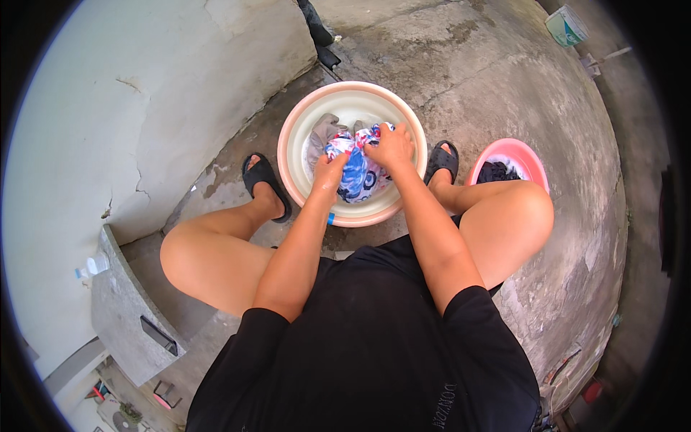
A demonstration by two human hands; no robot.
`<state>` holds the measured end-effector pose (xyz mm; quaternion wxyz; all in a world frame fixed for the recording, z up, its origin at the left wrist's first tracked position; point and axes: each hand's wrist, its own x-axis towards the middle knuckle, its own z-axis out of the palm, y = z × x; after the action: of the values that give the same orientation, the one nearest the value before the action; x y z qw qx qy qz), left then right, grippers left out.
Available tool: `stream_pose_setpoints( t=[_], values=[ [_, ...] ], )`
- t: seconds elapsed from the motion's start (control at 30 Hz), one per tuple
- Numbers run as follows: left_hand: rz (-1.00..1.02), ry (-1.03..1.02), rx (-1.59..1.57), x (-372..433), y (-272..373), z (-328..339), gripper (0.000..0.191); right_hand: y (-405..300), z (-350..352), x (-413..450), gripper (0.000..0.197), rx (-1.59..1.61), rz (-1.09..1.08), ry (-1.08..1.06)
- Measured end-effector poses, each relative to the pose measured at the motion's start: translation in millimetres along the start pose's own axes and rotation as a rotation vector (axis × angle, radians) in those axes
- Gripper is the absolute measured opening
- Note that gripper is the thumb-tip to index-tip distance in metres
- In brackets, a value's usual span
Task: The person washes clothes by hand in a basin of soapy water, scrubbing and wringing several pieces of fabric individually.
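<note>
Between my feet stands a wide plastic basin (291,183) with a pinkish rim and cream inside, holding sudsy water. My left hand (328,175) grips the near left part of a patterned cloth (353,173) in white, blue and red. On the cloth's right side, my right hand (393,146) has hold of a bunched fold, its fingers partly turned from view. The cloth is gathered between both hands and hangs down into the basin. A grey-brown wet garment (323,135) lies against the basin's left inner wall, partly under the patterned cloth.
A pink basin (532,156) with dark wet cloth (498,171) and suds sits beyond my right knee. At left, a grey slab (127,318) carries a phone (158,336) and a plastic bottle (97,264). A cracked wall (135,108) rises on the left; a bucket (567,27) stands far right.
</note>
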<state>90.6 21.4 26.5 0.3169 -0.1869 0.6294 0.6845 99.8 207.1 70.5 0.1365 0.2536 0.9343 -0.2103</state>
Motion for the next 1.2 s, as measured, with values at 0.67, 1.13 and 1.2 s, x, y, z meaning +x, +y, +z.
stream_pose_setpoints(
  t=[0.67,1.13,1.2],
  values=[
    [-0.224,-0.408,-0.423,40.4,37.6,-13.9,0.044,-62.2,19.4,-40.2,0.027,0.339,-0.6,0.293],
    [-0.06,0.095,-0.093,38.9,-0.2,-3.8,0.042,1.2,12.3,2.6,0.033,-0.047,-0.101,0.077],
    [0.005,0.118,0.214,40.8,10.9,-15.5,0.042,12.1,5.1,14.1,0.032,-0.178,-0.12,0.07]
  ],
)
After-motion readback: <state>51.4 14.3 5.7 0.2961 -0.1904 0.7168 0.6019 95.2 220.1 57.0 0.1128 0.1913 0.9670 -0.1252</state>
